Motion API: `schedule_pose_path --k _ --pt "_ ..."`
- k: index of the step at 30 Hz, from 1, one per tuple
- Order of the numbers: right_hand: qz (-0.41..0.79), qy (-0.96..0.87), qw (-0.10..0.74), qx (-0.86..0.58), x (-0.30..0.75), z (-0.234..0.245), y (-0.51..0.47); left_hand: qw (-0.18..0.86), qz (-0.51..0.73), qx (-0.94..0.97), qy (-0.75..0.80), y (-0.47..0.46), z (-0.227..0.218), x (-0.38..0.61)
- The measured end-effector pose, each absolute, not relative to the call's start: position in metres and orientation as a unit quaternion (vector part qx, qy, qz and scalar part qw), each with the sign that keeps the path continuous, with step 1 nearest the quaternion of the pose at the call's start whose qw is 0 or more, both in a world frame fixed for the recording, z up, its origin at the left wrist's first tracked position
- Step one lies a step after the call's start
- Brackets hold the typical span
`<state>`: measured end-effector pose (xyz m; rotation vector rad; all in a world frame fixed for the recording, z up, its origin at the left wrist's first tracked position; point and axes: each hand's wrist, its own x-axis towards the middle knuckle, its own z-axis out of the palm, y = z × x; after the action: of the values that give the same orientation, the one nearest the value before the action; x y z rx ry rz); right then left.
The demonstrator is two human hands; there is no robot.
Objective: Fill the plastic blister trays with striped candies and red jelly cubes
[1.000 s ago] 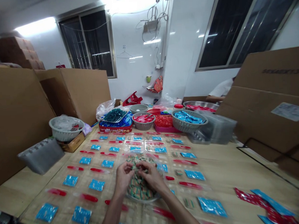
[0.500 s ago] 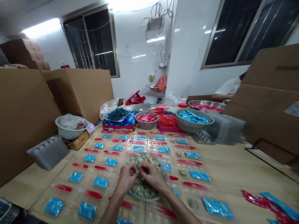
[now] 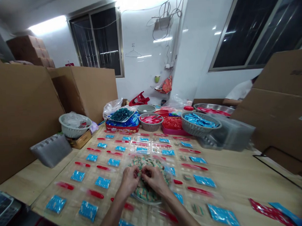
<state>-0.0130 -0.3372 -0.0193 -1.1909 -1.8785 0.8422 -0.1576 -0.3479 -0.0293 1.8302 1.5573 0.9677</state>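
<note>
Hands — left (image 3: pixel 129 182), right (image 3: pixel 155 180) — pinching green-orange packets (image 3: pixel 148 161) on plate (image 3: pixel 146 203); blue sachet (image 3: pixel 102 182) print unreadable.

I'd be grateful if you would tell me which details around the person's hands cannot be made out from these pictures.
In the head view:
- What the left hand and right hand pinch: hidden by the fingers.
- Bottom of the bowl: hidden by the heap of wrapped pieces.
- Print on the blue sachet: blurred.
- Co-worker: partly hidden by a cardboard sheet.
</note>
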Motion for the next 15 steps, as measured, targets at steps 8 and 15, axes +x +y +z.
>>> schedule_pose_path --k 8,15 --pt "0.300 -0.739 0.360 -0.483 -0.0121 -0.0228 -0.3366 0.269 0.354 0.686 0.575 -0.3480 -0.0302 -0.1535" --pt "0.288 -0.755 0.397 -0.434 -0.0085 -0.0221 -0.3390 0.251 0.346 0.697 0.576 -0.3476 -0.0294 -0.1536"
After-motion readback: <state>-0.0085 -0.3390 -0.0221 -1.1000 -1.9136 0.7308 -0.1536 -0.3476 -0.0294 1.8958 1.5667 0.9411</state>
